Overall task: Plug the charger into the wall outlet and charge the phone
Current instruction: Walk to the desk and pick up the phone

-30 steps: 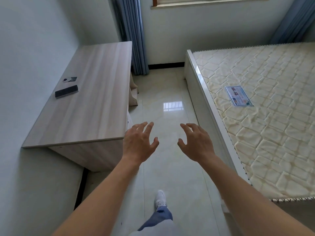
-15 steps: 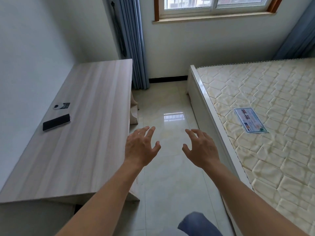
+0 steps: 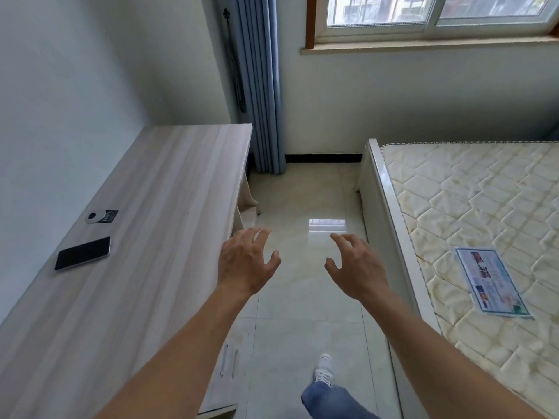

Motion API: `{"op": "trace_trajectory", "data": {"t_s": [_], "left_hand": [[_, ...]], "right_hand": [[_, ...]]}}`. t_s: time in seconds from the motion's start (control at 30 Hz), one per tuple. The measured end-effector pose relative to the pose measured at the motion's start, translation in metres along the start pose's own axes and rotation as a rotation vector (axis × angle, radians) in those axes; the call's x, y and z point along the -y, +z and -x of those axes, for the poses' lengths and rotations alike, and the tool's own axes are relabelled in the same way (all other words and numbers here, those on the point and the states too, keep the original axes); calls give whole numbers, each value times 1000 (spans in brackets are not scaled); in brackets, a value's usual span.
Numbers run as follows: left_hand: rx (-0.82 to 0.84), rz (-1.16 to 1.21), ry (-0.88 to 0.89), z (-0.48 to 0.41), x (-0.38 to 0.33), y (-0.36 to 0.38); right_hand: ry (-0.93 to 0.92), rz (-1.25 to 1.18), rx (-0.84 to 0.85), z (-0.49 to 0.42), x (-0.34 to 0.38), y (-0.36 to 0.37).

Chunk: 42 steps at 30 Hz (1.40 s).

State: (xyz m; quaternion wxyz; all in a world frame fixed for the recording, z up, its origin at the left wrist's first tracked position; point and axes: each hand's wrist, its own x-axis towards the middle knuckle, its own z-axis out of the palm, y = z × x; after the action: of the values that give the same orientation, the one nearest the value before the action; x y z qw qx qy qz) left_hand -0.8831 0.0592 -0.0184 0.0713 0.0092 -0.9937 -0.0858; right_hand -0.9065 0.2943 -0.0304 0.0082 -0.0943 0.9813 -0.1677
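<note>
Both hands hover empty over the floor, left hand and right hand with fingers spread wide; the phone lies flat on the desk, near the charger.

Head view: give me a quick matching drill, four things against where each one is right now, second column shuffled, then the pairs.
Things:
1. phone
2. paper label
3. blue curtain
4. left hand

Places:
A. on the mattress
B. in the air over the floor, empty
C. flat on the desk, near the wall
D. hanging in the corner beside the window

Pairs: 1-C, 2-A, 3-D, 4-B
</note>
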Motion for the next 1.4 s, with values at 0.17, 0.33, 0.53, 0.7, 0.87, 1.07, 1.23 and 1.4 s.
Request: {"op": "trace_trajectory", "data": {"t_s": [0.17,0.33,0.53,0.7,0.87,1.07,1.23,1.4], "left_hand": [[0,-14,-68,-78,-9,9],[6,-31,-159,-110,1,19],[29,-75,-322,-124,45,23],[18,-74,-453,-129,92,29],[-5,-36,-590,-143,151,36],[-28,-5,-739,-159,231,38],[-39,-15,-860,-149,278,40],[-21,8,-1007,-126,295,42]], "right_hand": [[-165,27,13,-94,-12,-9],[-284,16,68,-159,-4,1],[-411,9,134,-218,27,24],[-539,26,183,-262,73,46],[-653,40,202,-312,139,72],[-778,69,255,-367,223,105],[-886,75,304,-391,286,133],[-1000,83,358,-397,328,152]]}}
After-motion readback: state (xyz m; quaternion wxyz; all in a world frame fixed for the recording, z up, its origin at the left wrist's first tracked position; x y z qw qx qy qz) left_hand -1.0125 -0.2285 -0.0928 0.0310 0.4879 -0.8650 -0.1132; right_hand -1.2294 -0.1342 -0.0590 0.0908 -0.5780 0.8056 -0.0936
